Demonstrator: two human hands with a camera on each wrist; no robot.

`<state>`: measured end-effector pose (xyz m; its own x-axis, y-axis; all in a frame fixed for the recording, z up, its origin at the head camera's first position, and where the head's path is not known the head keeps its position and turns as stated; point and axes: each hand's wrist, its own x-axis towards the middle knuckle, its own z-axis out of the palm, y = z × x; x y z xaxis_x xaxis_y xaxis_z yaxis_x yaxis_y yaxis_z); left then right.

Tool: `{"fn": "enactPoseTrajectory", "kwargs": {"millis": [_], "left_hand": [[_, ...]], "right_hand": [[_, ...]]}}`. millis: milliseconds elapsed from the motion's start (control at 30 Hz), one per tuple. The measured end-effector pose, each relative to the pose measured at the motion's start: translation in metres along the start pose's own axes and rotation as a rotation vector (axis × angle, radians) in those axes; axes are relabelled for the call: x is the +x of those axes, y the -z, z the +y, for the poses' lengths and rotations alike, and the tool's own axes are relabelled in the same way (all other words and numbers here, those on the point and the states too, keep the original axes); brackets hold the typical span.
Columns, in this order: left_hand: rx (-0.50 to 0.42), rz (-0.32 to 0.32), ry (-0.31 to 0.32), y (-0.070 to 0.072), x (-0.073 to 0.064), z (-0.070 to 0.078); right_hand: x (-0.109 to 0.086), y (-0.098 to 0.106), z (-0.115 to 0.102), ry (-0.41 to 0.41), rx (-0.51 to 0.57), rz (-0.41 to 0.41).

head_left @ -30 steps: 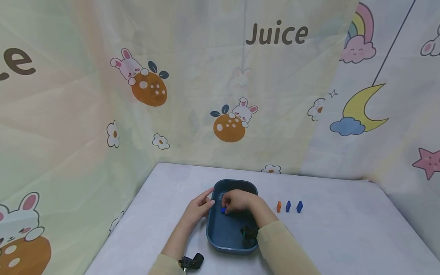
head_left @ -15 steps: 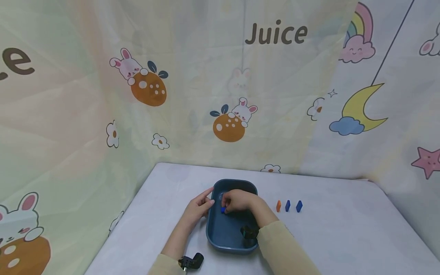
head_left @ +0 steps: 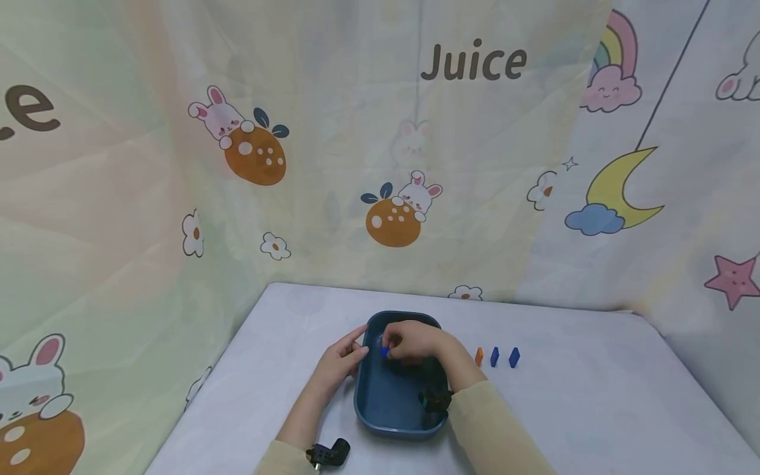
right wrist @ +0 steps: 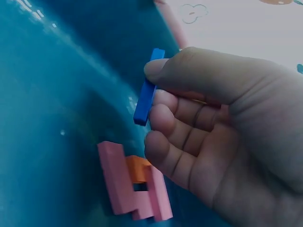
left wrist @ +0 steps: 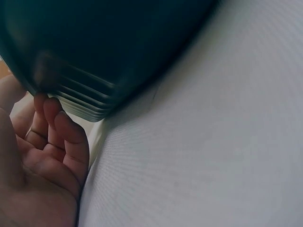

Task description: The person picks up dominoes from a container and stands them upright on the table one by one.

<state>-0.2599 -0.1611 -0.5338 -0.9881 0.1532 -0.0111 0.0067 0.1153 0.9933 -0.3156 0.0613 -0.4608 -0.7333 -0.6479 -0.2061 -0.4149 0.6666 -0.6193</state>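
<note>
My right hand (head_left: 412, 340) is inside the dark blue plastic tub (head_left: 388, 425), pinching a small blue block (right wrist: 148, 90) between thumb and fingers. The right wrist view shows this block held above the tub floor, clear of the pieces below. Under my fingers lie several pink blocks (right wrist: 116, 177) and an orange block (right wrist: 138, 169), close together near the tub's wall. My left hand (head_left: 340, 363) holds the tub's left rim, the thumb on the edge and the index finger stretched along it. In the left wrist view its other fingers bend against the ribbed outer wall.
To the right of the tub, an orange block (head_left: 479, 357) and two blue blocks, the nearer one (head_left: 495, 357) and the far-right one (head_left: 514, 357), stand in a row on the white tabletop (head_left: 594, 396). A printed cloth (head_left: 320, 145) hangs behind the table.
My right hand has risen slightly and moved toward the tub's far end, lifting the pinched blue block with it. My left hand keeps its place on the rim. The head view has shifted a little.
</note>
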Motion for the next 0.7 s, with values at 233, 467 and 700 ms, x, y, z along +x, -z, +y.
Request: {"fn": "enactPoseTrajectory", "kwargs": {"millis": [233, 467, 700], "left_hand": [[0.013, 0.001, -0.001, 0.000, 0.001, -0.002], [0.013, 0.008, -0.005, 0.000, 0.002, 0.000], [0.011, 0.009, -0.009, -0.001, 0.002, -0.002]], "right_hand": [[-0.017, 0.009, 0.002, 0.107, 0.048, 0.052], [-0.042, 0.020, 0.006, 0.159, 0.158, 0.116], [-0.069, 0.020, 0.020, 0.123, 0.200, 0.260]]}}
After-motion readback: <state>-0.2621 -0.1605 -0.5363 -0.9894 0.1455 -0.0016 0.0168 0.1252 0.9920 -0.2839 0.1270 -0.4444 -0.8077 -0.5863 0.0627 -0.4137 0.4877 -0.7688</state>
